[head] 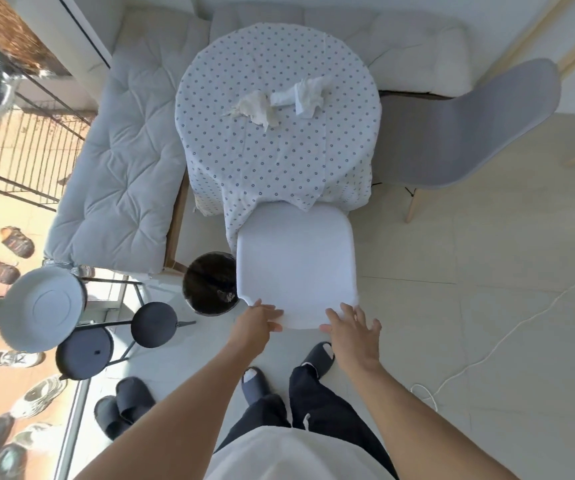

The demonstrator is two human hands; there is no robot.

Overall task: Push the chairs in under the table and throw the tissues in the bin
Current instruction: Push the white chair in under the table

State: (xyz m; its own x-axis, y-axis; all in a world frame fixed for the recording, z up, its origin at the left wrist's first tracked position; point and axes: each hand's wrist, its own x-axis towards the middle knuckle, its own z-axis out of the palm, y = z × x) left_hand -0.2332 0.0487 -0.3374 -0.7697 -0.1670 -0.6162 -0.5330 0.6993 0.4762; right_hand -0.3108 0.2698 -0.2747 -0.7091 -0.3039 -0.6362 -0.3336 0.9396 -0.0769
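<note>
While both hands sit on the white chair (296,258), its front edge is tucked under the draped cloth of the round table (279,161), seat mostly still out on the near side of the table; left hand (256,320) grips the chair's near-left top edge, fingers curled over the rim, thumb on it; right hand (355,329) lies flat on the near-right top edge, fingers spread wide, not closed round anything; two crumpled tissues (279,100) lie touching each other on the table's middle, toward its far side; black bin (210,284) stands on the floor near the table's near-left, just beside the white chair's left side, contents unclear; grey chair (466,133) stands to the right of the table, pulled out and angled; cushioned bench (127,161) runs along the table's left and far sides
</note>
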